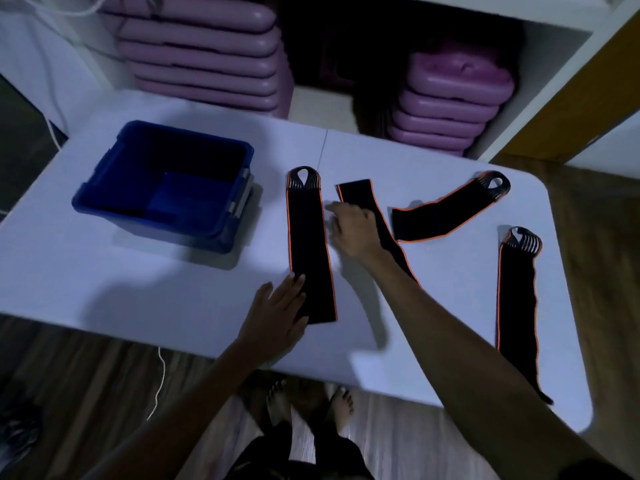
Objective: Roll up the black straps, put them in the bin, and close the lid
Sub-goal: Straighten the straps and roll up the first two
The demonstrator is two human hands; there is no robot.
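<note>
Several black straps with orange edging lie flat on the white table point(138, 296). The leftmost strap point(308, 237) runs lengthwise, loop end at the far side. My left hand point(277, 317) rests flat on its near end, fingers apart. My right hand point(353, 226) hovers between this strap and a second strap point(360, 192), which passes under my wrist and forearm. A third strap point(446, 209) lies diagonally at the far right, and a fourth point(516, 299) runs along the right edge. The blue bin point(166, 185) stands open at the left; its lid seems to lie beneath it.
Stacks of purple step platforms point(201, 53) point(450, 98) fill white shelves behind the table. A white cord point(161, 375) hangs at the table's near left. My bare feet point(308, 403) stand on the wooden floor below the near edge.
</note>
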